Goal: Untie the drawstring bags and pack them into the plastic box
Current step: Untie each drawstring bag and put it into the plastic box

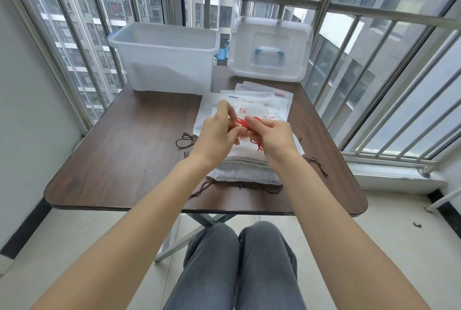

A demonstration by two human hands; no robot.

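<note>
Balcony table (119, 150) by barred windows. Left hand (217, 132) and right hand (272, 135) both pinch the red drawstring (243, 123) of the top bag (245, 110) mid-surface; the open plastic box (162, 57) stands at the far-left edge, nearer the left hand.

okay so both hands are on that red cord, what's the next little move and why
Probably pull the red drawstring apart to loosen its knot. Both the left hand and right hand pinch it above the stack of bags, and the plastic box stands open, apparently empty, so untying comes before packing.
</note>
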